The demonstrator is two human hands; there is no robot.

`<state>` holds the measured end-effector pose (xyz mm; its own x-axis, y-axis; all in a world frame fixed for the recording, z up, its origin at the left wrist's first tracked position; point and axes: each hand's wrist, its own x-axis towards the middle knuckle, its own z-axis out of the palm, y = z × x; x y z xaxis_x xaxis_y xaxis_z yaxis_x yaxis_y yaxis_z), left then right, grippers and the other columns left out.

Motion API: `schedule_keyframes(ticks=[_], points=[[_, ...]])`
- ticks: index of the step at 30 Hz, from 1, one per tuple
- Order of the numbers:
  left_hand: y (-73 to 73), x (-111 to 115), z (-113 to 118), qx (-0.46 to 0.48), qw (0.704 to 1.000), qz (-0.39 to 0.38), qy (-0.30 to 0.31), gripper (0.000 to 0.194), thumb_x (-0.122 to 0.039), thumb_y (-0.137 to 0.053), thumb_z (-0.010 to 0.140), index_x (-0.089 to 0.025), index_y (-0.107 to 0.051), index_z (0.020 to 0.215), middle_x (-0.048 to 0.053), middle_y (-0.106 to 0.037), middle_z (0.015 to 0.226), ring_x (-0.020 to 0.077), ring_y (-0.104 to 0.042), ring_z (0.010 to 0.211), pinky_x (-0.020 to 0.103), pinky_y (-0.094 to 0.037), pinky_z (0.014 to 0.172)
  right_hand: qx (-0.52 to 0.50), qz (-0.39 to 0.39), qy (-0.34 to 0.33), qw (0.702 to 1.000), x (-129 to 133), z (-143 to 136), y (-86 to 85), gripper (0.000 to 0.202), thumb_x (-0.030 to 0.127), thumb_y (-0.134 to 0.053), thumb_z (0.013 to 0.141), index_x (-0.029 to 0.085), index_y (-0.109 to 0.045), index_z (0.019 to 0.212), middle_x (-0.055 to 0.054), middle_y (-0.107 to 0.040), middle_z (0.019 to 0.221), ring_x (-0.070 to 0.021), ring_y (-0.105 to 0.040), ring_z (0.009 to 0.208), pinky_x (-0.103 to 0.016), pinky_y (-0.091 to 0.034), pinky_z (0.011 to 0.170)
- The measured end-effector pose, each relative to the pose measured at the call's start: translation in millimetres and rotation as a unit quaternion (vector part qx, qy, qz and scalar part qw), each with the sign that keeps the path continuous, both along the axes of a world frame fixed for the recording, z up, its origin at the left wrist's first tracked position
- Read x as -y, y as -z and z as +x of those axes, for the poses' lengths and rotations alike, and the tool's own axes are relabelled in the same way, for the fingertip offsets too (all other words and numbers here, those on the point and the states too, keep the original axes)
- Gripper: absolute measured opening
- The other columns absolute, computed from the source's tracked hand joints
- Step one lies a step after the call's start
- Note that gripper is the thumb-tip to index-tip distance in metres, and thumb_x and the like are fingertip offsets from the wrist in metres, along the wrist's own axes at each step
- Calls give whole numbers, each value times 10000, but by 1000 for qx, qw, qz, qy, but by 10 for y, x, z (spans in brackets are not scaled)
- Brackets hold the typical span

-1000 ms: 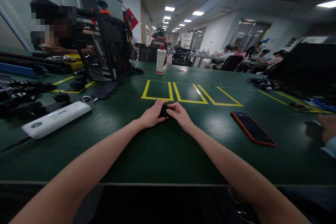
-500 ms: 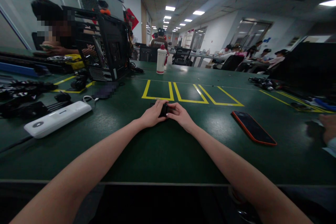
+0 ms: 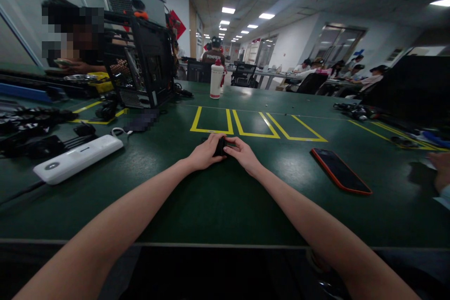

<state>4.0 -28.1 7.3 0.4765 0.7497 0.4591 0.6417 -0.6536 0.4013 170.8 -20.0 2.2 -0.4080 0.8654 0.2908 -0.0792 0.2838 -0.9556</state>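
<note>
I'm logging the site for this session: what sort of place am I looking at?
Probably a shared electronics workshop or lab: an open computer case, a white power strip and yellow tape outlines on the green bench.

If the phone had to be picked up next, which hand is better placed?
Probably the right hand: the phone lies on its side. The left hand is farther off and grips the black part. The right hand's fingertips are at that part too, though.
</note>
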Motion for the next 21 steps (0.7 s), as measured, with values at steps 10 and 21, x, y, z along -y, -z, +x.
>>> schedule_keyframes(ticks=[10, 21], points=[[14, -15, 2, 2, 1000, 6, 2, 610, -332, -570, 708, -203, -243, 1207, 108, -354, 1195, 248, -438, 1065, 412, -430, 831, 5, 32, 51, 998, 32, -45, -43, 189, 257, -599, 681, 195, -545, 851, -14, -568, 925, -141, -546, 917, -328, -408, 885], [15, -6, -7, -1, 1000, -3, 0, 607, -287, -567, 704, -217, -237, 1209, 100, -360, 1182, 249, -455, 1044, 410, -440, 810, -14, 0, -10, 1000, 3, -8, 20, 344, 197, -647, 623, 210, -498, 933, -20, -545, 1047, -163, -529, 1005, -359, -393, 924]])
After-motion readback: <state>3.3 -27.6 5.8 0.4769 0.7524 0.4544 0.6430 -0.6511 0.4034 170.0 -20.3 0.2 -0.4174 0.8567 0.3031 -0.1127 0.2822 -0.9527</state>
